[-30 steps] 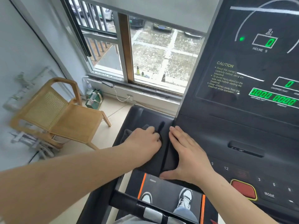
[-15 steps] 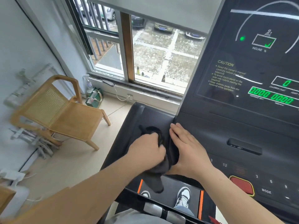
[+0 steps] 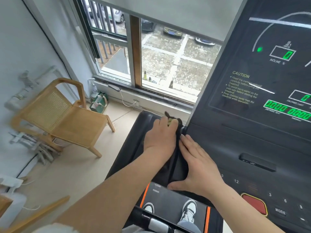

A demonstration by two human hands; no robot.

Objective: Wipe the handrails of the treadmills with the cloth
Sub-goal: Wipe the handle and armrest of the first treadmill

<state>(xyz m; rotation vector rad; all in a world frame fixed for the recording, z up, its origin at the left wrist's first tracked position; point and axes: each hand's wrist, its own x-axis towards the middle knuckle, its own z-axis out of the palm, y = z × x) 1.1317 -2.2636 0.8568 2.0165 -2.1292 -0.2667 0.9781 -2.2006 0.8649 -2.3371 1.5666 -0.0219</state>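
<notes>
Head view: at the centre of the frame the left hand (image 3: 160,135) lies on the black handrail (image 3: 133,148), left of the treadmill console (image 3: 244,132). Its grip is curled closed over the dark cloth (image 3: 179,123), which bunches out past the fingertips against the console's edge. Just to its right, the right hand (image 3: 200,163) has an open grip: straight fingers pressed flat, thumb spread, holding nothing. A wooden chair (image 3: 67,115) stands at left, near the window (image 3: 168,56).

Pale sleeve (image 3: 55,228) up on the left arm, and both forearms (image 3: 104,195) are bare right down to the left hand (image 3: 161,135) and right hand (image 3: 200,167). Black-and-white sneakers (image 3: 189,211) and blue-grey trousers (image 3: 189,227) down below.
</notes>
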